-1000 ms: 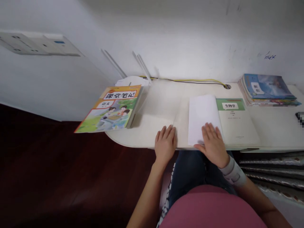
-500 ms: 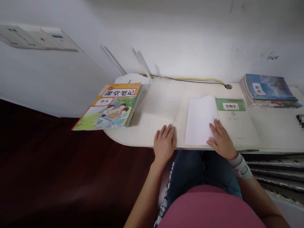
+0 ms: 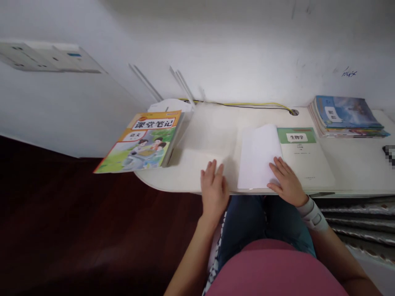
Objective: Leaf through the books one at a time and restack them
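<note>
A book with a green and pale cover (image 3: 304, 158) lies near the desk's front edge. A blank white sheet or flap (image 3: 257, 158) extends from its left side; I cannot tell whether it is joined to the book. My right hand (image 3: 286, 183) rests flat across the line where sheet and cover meet, fingers stretched out. To the left of the sheet, my left hand (image 3: 214, 187) is over the desk edge with its fingers apart, holding nothing visible. A faint, see-through layer seems to lie on the desk beyond its fingertips, though its outline is hard to make out.
A colourful workbook (image 3: 145, 142) overhangs the rounded left end of the white desk (image 3: 182, 176), in front of a white router (image 3: 171, 105) with antennas. Stacked books (image 3: 348, 113) stand at the back right. Cables (image 3: 247, 105) run along the wall to a hole.
My left hand has shifted slightly and its fingers have spread further apart. My right hand stays on the book and sheet. The whole view has moved a little.
</note>
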A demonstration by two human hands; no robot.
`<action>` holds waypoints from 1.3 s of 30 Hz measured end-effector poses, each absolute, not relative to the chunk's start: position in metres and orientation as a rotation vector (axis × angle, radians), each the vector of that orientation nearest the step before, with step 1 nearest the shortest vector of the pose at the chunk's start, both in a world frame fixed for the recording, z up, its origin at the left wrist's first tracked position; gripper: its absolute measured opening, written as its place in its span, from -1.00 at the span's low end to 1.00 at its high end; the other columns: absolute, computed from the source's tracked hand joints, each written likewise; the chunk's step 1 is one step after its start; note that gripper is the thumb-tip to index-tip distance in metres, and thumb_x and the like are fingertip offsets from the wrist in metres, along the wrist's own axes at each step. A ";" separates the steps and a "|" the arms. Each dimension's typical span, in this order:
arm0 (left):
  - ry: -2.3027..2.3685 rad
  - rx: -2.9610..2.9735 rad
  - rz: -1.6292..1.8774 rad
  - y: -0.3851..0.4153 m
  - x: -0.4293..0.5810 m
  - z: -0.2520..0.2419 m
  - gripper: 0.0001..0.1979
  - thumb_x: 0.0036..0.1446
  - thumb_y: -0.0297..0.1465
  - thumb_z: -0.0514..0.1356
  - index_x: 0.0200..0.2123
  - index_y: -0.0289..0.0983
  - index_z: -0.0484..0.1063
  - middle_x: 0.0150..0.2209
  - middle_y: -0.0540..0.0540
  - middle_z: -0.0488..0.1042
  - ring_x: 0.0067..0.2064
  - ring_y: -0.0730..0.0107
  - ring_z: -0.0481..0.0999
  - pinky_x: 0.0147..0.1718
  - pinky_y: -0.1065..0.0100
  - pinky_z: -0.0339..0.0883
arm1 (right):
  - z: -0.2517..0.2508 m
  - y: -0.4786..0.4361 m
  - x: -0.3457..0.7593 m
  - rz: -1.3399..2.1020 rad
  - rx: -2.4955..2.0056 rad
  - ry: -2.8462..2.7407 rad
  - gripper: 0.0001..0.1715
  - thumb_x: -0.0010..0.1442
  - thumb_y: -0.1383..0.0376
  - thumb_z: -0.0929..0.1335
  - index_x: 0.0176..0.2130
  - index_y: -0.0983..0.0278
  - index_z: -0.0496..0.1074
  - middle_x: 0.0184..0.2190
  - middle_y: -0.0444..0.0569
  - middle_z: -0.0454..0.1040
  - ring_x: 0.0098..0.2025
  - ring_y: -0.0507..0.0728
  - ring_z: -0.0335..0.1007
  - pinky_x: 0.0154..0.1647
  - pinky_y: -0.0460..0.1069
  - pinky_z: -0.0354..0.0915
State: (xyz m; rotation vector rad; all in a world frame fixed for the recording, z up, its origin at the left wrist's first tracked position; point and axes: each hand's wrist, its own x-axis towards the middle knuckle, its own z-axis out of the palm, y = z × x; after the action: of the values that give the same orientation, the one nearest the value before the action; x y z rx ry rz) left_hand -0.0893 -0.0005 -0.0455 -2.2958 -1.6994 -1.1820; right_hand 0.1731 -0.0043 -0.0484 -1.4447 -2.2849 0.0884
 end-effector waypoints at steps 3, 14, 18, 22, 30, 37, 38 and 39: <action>-1.478 -2.621 -1.205 -0.012 -0.035 -0.032 -0.51 0.33 -0.44 -0.12 0.31 -0.28 0.05 0.28 -0.34 0.20 0.35 0.20 0.10 0.23 0.00 0.16 | -0.050 -0.002 0.177 0.155 -1.377 -2.233 -0.30 0.34 0.04 0.15 0.31 0.36 0.12 0.33 0.23 0.10 0.41 0.26 -0.17 0.31 0.28 0.06; -1.655 -2.778 -0.512 0.010 0.041 -0.041 -0.17 0.25 0.02 -0.06 0.23 -0.65 0.12 0.21 -0.66 0.17 0.31 -0.18 0.10 0.20 -0.07 0.15 | -0.049 0.013 0.229 -0.064 -1.746 -2.161 -0.41 0.37 0.22 0.05 0.19 0.51 0.28 0.22 0.35 0.27 0.30 0.30 0.13 0.24 0.27 0.14; -1.625 -2.678 -0.408 0.003 0.047 -0.039 -0.17 0.22 0.03 0.00 0.19 -0.68 0.20 0.18 -0.67 0.22 0.29 -0.22 0.16 0.23 -0.12 0.05 | -0.051 0.013 0.228 -0.212 -1.841 -2.203 -0.45 0.36 0.24 0.09 0.18 0.47 0.29 0.23 0.30 0.26 0.29 0.29 0.14 0.24 0.23 0.12; -1.570 -2.647 -0.379 0.004 0.044 -0.037 -0.19 0.22 0.03 -0.01 0.17 -0.66 0.25 0.17 -0.62 0.26 0.27 -0.21 0.20 0.25 -0.16 -0.01 | -0.052 0.011 0.226 -0.230 -1.846 -2.189 -0.45 0.36 0.23 0.10 0.19 0.44 0.28 0.24 0.27 0.26 0.28 0.28 0.15 0.23 0.21 0.13; -1.603 -2.635 -0.375 0.009 0.022 -0.040 -0.20 0.24 0.03 -0.04 0.16 -0.63 0.28 0.17 -0.60 0.26 0.26 -0.19 0.24 0.25 -0.20 -0.01 | -0.052 0.012 0.227 -0.204 -1.830 -2.162 -0.45 0.36 0.21 0.09 0.17 0.43 0.30 0.22 0.27 0.28 0.27 0.29 0.18 0.21 0.20 0.13; -1.618 -2.597 -0.320 -0.005 0.021 -0.036 -0.15 0.22 0.05 -0.03 0.14 -0.72 0.27 0.15 -0.67 0.24 0.24 -0.26 0.24 0.25 -0.20 -0.04 | -0.049 0.012 0.222 -0.211 -1.841 -2.152 -0.45 0.36 0.22 0.10 0.16 0.45 0.31 0.21 0.27 0.30 0.26 0.28 0.19 0.21 0.19 0.14; -1.610 -2.596 -0.310 -0.008 0.022 -0.036 -0.15 0.22 0.04 -0.03 0.14 -0.72 0.27 0.15 -0.67 0.25 0.23 -0.26 0.25 0.25 -0.21 -0.04 | -0.050 0.012 0.221 -0.214 -1.842 -2.146 -0.45 0.36 0.22 0.10 0.17 0.45 0.30 0.22 0.27 0.29 0.27 0.28 0.19 0.21 0.19 0.14; -1.598 -2.599 -0.300 -0.010 0.023 -0.035 -0.17 0.23 0.03 -0.03 0.14 -0.72 0.28 0.15 -0.67 0.25 0.23 -0.27 0.26 0.25 -0.23 -0.04 | -0.050 0.013 0.220 -0.214 -1.845 -2.139 -0.44 0.36 0.22 0.09 0.18 0.46 0.29 0.22 0.27 0.28 0.27 0.29 0.18 0.21 0.20 0.14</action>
State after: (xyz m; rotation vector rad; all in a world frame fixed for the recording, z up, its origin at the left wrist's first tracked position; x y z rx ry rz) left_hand 0.0231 -0.0102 -0.0351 -2.5988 -1.5982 -0.3001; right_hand 0.2204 0.0127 -0.0501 -1.8450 -2.1386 -0.2144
